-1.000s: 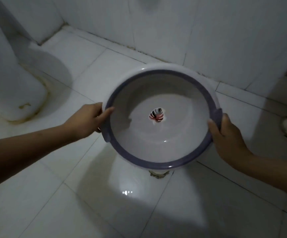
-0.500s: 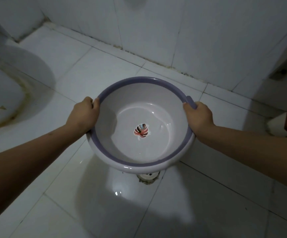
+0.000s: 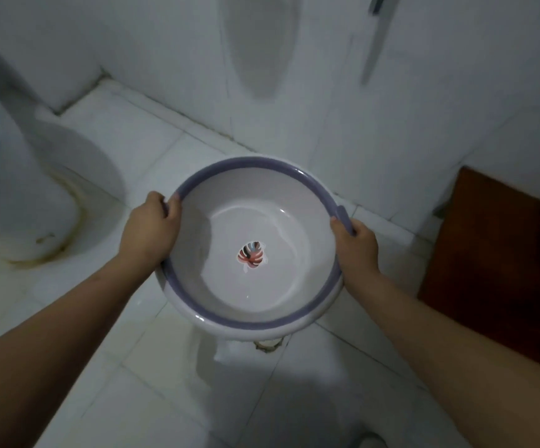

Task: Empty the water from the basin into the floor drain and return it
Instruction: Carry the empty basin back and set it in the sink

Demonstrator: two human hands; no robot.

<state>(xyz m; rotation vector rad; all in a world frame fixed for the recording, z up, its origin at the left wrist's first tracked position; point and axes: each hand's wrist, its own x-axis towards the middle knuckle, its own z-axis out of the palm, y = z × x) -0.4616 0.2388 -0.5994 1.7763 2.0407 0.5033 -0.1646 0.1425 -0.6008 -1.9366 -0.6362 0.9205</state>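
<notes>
I hold a round white basin [image 3: 229, 295] with a purple rim and a leaf sticker at its bottom, level above the tiled floor. My left hand [image 3: 152, 229] grips the rim on the left, my right hand [image 3: 356, 250] grips the rim on the right. The inside looks wet, with only a thin film of water. The floor drain [image 3: 267, 345] peeks out just below the basin's near edge; most of it is hidden by the basin.
A white toilet base [image 3: 19, 195] with stained sealant stands at the left. A brown wooden panel [image 3: 495, 260] stands at the right. White tiled walls [image 3: 391, 108] rise close behind. The wet floor tiles [image 3: 165, 399] reflect light.
The basin went from tilted away to level and has risen toward me. The view has tipped up, showing more wall and the brown panel.
</notes>
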